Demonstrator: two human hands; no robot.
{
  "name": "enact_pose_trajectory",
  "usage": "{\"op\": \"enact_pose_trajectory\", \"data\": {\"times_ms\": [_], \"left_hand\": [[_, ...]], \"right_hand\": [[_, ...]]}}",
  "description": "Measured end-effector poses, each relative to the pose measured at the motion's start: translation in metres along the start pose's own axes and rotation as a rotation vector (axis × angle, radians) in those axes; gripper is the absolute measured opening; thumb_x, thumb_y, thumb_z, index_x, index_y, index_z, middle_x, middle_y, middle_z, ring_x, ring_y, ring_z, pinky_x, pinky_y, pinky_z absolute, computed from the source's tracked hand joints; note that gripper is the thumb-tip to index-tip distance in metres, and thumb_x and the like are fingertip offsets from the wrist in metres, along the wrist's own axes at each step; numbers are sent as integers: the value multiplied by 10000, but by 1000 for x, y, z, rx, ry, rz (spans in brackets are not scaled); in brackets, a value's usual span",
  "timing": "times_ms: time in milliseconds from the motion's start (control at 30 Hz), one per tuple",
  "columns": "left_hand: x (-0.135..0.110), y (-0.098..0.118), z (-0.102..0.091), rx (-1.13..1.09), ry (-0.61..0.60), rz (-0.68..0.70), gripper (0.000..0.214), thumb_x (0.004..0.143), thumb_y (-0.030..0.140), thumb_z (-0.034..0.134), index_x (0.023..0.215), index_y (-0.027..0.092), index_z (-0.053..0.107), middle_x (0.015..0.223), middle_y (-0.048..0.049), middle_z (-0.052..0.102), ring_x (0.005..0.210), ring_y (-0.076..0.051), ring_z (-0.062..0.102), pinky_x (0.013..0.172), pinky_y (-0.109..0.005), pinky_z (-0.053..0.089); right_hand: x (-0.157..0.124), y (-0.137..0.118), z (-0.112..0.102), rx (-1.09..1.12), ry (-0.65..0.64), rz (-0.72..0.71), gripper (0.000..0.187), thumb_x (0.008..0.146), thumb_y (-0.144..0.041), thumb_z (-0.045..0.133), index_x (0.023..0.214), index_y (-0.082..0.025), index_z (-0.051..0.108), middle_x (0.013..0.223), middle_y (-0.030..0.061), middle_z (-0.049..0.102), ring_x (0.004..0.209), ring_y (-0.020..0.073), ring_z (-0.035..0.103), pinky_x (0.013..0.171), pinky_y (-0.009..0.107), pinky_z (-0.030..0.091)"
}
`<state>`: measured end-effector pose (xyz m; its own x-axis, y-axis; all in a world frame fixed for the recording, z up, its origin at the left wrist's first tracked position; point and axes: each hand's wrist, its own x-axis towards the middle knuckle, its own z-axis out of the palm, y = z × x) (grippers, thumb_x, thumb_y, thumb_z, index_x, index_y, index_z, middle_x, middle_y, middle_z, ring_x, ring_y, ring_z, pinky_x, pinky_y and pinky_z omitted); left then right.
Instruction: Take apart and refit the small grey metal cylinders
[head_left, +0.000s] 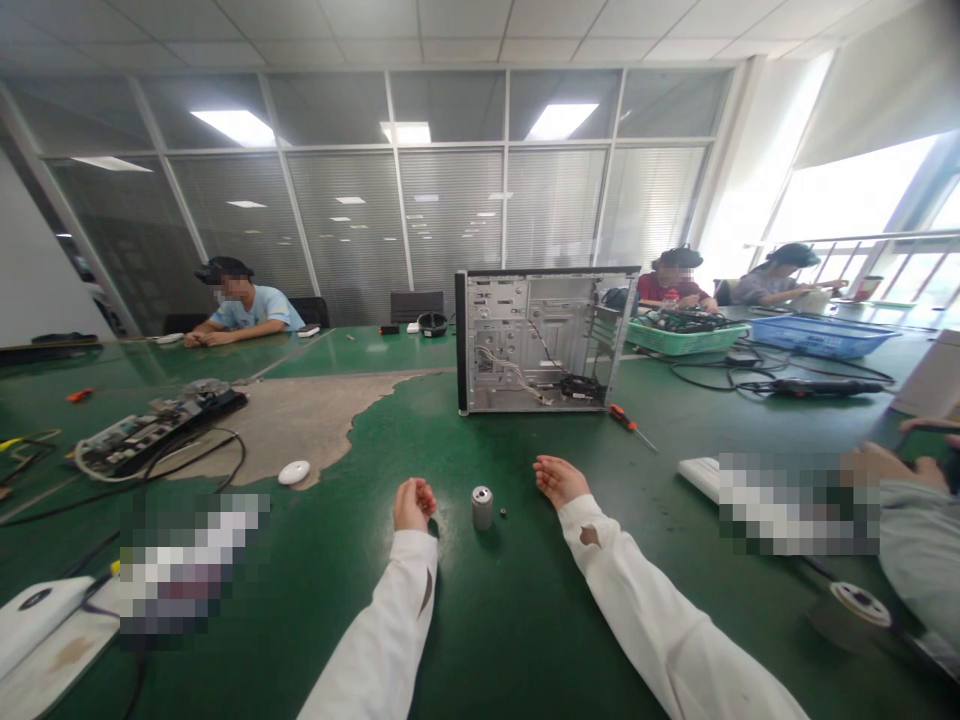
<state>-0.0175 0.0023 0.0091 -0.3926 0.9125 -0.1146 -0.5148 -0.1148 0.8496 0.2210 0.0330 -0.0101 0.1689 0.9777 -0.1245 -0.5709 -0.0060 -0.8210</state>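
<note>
Metal cylinder [482, 510] stands between left hand [414, 504] and right hand [560, 482]; nearer left.

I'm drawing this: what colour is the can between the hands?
The can is silvery grey, seen in the head view.

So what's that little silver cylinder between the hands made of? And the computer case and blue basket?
The cylinder looks like metal: grey sides with a soft shine. The computer case seems to be bare sheet metal, silvery with cut-out holes; its black front could be plastic or painted metal. The blue basket is probably plastic, judging by its bright colour.
</note>
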Motion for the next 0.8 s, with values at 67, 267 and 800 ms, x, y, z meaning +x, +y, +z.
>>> {"op": "enact_pose_trajectory", "data": {"times_ms": [67, 267, 800], "left_hand": [[0, 0, 0, 3, 2, 2, 251, 529, 381, 530, 630, 165, 451, 395, 61, 470, 319, -62, 418, 348, -165, 273], [-1, 1, 1, 16, 6, 0, 242, 533, 378, 524, 628, 167, 452, 397, 63, 464, 318, -62, 417, 348, -166, 272], [0, 2, 2, 24, 12, -21, 214, 531, 350, 523, 610, 161, 461, 405, 61, 469, 326, -57, 428, 368, -169, 307]], "right_hand": [[-1, 0, 2, -39, -4, -23, 183, 499, -167, 621, 669, -137, 559, 564, 24, 595, 470, 87, 517, 453, 210, 426], [-26, -2, 22, -309, -87, -203, 232, 488, -147, 619, 715, -161, 577, 660, 9, 597, 587, 102, 521, 522, 214, 399], [-79, 18, 59, -1026, -374, -623, 538, 576, -181, 557, 1089, -257, 412, 923, 5, 563, 852, 179, 495, 790, 336, 348]]}}
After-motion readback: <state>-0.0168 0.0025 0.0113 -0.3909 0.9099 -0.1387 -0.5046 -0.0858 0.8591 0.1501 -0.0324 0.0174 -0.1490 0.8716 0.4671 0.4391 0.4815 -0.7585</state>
